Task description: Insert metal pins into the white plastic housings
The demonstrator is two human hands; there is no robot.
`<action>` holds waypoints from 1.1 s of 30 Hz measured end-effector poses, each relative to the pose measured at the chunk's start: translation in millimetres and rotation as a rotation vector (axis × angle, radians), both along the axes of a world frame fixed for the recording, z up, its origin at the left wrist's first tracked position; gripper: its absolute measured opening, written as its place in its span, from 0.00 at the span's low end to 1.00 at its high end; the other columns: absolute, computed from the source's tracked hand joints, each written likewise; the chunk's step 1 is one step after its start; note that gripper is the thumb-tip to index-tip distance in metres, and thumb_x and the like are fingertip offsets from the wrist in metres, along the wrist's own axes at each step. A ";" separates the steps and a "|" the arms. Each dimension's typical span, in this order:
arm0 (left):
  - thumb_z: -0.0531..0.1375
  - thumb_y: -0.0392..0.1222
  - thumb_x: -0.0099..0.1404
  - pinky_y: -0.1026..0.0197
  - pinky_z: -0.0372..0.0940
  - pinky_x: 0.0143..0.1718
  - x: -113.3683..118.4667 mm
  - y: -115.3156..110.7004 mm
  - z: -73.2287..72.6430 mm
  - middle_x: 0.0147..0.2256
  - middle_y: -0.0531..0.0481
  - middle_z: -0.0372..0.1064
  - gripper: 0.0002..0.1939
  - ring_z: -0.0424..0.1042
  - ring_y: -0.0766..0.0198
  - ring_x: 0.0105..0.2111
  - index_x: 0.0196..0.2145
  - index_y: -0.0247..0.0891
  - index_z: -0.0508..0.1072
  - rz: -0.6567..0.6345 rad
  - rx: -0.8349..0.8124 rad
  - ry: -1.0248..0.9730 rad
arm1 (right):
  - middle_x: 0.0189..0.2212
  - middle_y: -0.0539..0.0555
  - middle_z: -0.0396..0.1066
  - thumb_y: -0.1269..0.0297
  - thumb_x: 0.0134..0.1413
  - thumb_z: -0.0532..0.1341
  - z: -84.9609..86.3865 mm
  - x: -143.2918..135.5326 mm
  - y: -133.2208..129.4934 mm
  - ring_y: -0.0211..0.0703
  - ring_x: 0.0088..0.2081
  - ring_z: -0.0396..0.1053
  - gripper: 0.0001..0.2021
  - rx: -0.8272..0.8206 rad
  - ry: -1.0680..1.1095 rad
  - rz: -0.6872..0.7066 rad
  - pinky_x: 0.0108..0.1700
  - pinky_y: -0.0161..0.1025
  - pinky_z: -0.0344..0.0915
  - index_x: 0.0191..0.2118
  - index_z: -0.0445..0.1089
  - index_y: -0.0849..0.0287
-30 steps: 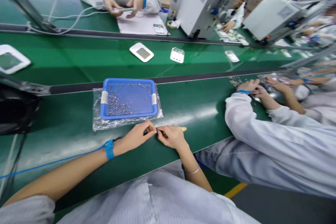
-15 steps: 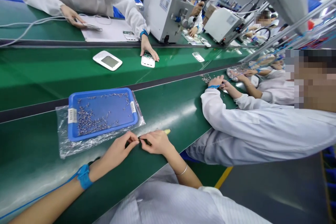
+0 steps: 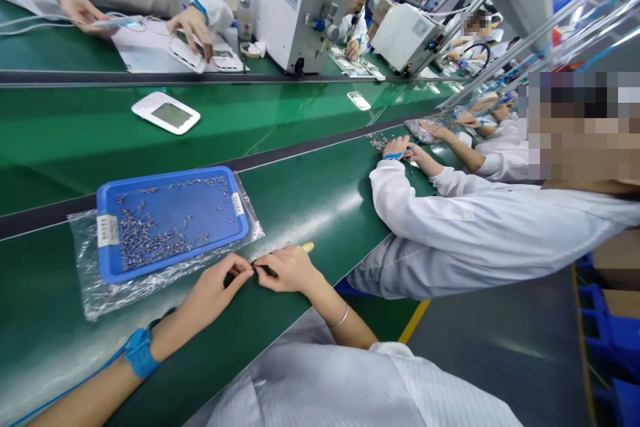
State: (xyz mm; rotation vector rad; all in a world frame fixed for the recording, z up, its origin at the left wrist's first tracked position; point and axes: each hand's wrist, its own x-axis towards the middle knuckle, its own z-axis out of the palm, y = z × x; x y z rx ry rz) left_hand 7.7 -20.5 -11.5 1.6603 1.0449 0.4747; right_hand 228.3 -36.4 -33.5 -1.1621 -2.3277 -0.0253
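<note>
The left hand and the right hand meet over the green counter, between its far edge and its near edge. Each grip is a small pinch, with the tips of thumb and finger almost together. A tiny dark thing is right between the tips of the two hands, and both grips have hold of it. It is too small to tell what it is. A yellow thing pokes out past the back of the right hand. I cannot tell if that hand holds it or if it lies on the counter.

Near the far edge of the counter, a blue tray sits flat on a clear plastic bag. The bag sticks out around it. Lots of little metal bits lie in the tray, most of them heaped toward its left side and its near left corner. The tray is near the left hand, but apart from it.

A blue band goes around the left wrist. Another person's hand is farther along the counter, well apart, by a pile of small bits.
</note>
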 end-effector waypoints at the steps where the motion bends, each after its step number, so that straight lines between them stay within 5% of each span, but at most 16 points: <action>1: 0.56 0.57 0.71 0.61 0.67 0.43 0.0 0.3 -0.1 0.38 0.52 0.74 0.16 0.74 0.61 0.38 0.39 0.42 0.72 0.002 0.002 0.001 | 0.21 0.44 0.71 0.61 0.63 0.57 0.3 -0.2 0.1 0.34 0.22 0.70 0.07 -0.005 -0.004 0.000 0.26 0.34 0.56 0.38 0.70 0.55; 33: 0.56 0.58 0.71 0.61 0.66 0.43 0.0 -0.9 0.5 0.38 0.54 0.74 0.16 0.74 0.62 0.39 0.40 0.43 0.72 -0.003 -0.025 0.000 | 0.19 0.43 0.70 0.60 0.62 0.57 5.5 -1.5 0.8 0.34 0.21 0.69 0.07 -0.003 0.000 -0.025 0.25 0.34 0.56 0.38 0.71 0.55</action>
